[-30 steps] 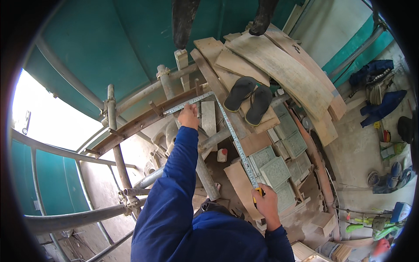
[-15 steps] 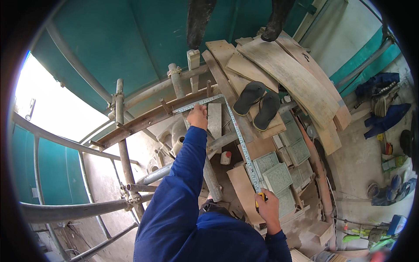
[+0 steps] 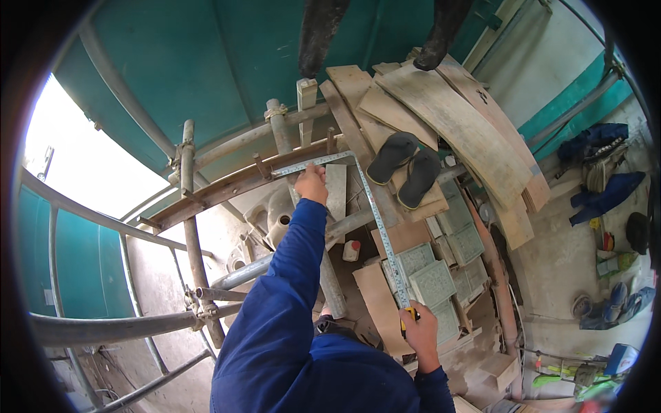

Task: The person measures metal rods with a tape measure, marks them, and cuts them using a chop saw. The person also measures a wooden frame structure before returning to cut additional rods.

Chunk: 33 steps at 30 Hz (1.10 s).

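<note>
My left hand pinches the pale blade of a tape measure near its end, against a rusty steel angle bar with short upright pegs. From there the tape blade runs right, folds sharply beside the boards, and slants down toward me. My right hand is closed round the yellow and black tape measure case, where the blade comes out. Beneath the blade lie stacked greenish patterned tiles and a sheet of brown cardboard.
Scaffold pipes frame the left side. Loose wooden boards carry a pair of dark flip-flops. Another person's legs stand at the top. A small white container with a red cap sits below; clothes and shoes lie right.
Both hands keep their grip on the tape measure and have hardly moved. The view has shifted slightly, and my right hand appears a little further left.
</note>
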{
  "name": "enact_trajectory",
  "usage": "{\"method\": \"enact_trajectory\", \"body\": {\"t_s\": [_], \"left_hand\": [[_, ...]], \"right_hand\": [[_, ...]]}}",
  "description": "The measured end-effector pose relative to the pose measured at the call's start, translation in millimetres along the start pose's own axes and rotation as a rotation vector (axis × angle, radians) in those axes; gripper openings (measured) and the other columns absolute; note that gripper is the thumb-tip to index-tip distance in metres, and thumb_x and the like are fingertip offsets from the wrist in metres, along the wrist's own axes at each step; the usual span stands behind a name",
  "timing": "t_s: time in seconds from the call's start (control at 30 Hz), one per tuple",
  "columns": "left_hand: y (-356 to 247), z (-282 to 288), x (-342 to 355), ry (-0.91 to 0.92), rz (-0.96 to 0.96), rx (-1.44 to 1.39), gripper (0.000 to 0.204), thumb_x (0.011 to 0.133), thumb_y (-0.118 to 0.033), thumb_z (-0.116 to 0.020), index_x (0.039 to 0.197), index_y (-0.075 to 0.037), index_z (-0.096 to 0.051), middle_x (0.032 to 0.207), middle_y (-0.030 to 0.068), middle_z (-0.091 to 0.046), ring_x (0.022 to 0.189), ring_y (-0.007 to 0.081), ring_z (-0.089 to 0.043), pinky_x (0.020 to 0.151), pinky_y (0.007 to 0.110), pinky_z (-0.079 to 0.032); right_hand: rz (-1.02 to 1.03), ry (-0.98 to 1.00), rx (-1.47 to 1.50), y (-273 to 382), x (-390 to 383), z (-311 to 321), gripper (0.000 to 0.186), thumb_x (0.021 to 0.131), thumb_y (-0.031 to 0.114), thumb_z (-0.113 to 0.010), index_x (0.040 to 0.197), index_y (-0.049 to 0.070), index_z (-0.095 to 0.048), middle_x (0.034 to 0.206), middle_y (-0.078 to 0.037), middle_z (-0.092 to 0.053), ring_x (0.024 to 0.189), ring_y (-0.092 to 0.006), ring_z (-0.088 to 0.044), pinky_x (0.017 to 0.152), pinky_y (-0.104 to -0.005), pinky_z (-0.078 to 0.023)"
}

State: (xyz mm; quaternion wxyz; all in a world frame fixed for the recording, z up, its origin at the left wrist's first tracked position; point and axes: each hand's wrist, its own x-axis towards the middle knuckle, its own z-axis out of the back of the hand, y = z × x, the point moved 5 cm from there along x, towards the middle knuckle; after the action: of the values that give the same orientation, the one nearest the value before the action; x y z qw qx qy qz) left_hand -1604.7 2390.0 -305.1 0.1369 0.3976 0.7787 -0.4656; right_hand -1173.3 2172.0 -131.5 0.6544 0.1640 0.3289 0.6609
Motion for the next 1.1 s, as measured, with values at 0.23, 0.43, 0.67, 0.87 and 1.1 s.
{"method": "enact_trajectory", "body": {"t_s": [0.23, 0.43, 0.67, 0.87, 1.1], "left_hand": [[-2, -1, -3, 0.004, 0.020, -0.021, 0.019, 0.105, -0.020, -0.062, 0.112, -0.003, -0.063, 0.100, 0.0059, -0.072, 0.080, 0.0154, -0.069, 0.068, 0.028, -0.053], [-4, -2, -6, -0.014, 0.032, -0.017, 0.018, 0.105, -0.020, -0.063, 0.111, -0.004, -0.063, 0.098, 0.0052, -0.072, 0.081, 0.0150, -0.069, 0.067, 0.028, -0.052], [-1, -1, -2, -0.005, 0.018, 0.002, 0.018, 0.104, -0.022, -0.062, 0.107, -0.004, -0.062, 0.098, 0.0052, -0.072, 0.080, 0.0147, -0.070, 0.064, 0.025, -0.052], [3, 1, 2, 0.017, 0.012, -0.038, 0.020, 0.105, -0.023, -0.060, 0.108, -0.003, -0.062, 0.101, 0.0058, -0.072, 0.085, 0.0145, -0.069, 0.066, 0.025, -0.051], [2, 4, 11, 0.065, -0.020, 0.013, 0.025, 0.106, -0.023, -0.059, 0.115, 0.000, -0.062, 0.104, 0.0084, -0.072, 0.087, 0.0168, -0.070, 0.071, 0.027, -0.053]], "right_hand": [[-0.004, 0.003, 0.001, 2, 2, 1, 0.046, 0.086, 0.029, -0.075, 0.116, -0.005, -0.071, 0.101, -0.026, -0.070, 0.095, -0.0402, -0.070, 0.085, -0.0435, -0.054], [-0.007, -0.012, 0.007, -4, 3, 0, 0.045, 0.085, 0.028, -0.076, 0.116, -0.005, -0.072, 0.103, -0.027, -0.071, 0.097, -0.0404, -0.070, 0.087, -0.0431, -0.054], [-0.029, 0.011, 0.043, -13, 5, -2, 0.045, 0.085, 0.028, -0.076, 0.116, -0.004, -0.072, 0.105, -0.027, -0.070, 0.099, -0.0409, -0.069, 0.088, -0.0432, -0.054], [-0.003, 0.020, 0.018, -7, 9, -1, 0.046, 0.086, 0.029, -0.075, 0.117, -0.004, -0.071, 0.103, -0.028, -0.070, 0.098, -0.0423, -0.069, 0.088, -0.0443, -0.054], [0.039, -0.028, -0.018, 4, 14, 1, 0.046, 0.088, 0.031, -0.072, 0.118, -0.003, -0.071, 0.100, -0.027, -0.069, 0.093, -0.0439, -0.068, 0.083, -0.0464, -0.054]]}}
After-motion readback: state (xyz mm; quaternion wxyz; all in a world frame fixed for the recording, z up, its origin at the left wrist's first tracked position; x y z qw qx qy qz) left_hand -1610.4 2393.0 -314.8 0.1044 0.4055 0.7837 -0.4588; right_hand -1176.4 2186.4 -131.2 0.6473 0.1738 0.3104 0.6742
